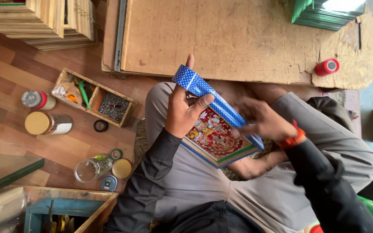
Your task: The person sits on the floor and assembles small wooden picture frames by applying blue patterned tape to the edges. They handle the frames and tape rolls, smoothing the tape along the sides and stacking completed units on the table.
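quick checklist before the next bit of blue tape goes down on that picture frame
1. Left hand grips the picture frame at its upper corner: ok.
2. Blue dotted tape is lifted off at that corner, thumb on it: ok.
3. Right hand presses the tape along the frame's edge: ok.
4. Frame rests on the lap, tilted but held by both hands: ok.
5. Tape lies flat without wrinkles under the right hand: cannot tell.
6. Red spool on the wooden board, apart from both hands: ok.

A red spool (327, 67) sits on the wooden board (238, 39).
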`<action>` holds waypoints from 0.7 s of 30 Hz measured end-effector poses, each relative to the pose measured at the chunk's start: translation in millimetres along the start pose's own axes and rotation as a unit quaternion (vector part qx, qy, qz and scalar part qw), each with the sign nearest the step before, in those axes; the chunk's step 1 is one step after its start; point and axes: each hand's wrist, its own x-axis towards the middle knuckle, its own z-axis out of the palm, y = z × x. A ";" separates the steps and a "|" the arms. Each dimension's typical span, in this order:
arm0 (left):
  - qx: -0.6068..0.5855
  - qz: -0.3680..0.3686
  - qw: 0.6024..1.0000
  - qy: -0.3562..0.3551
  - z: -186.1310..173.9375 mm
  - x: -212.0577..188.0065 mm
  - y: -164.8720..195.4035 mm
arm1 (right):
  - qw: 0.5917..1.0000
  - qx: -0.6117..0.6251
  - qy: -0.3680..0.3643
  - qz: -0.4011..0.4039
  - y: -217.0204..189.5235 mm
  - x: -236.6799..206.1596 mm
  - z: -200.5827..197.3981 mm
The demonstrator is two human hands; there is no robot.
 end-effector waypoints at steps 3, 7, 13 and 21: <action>0.012 0.019 1.000 0.016 -1.5 -1.1 -3.6 | 0.998 0.042 -0.020 -0.031 -31.0 49.6 9.3; -0.048 -0.038 0.997 0.039 -5.8 -5.4 0.2 | 0.999 -0.008 0.030 -0.030 -57.0 71.2 25.8; -0.074 -0.011 0.997 0.006 5.9 -0.8 13.2 | 0.998 -0.039 -0.005 0.046 -45.5 12.4 -9.6; -0.122 -0.023 0.991 -0.053 65.9 24.1 -22.8 | 0.964 -0.138 0.225 -0.033 -19.5 -47.0 -44.0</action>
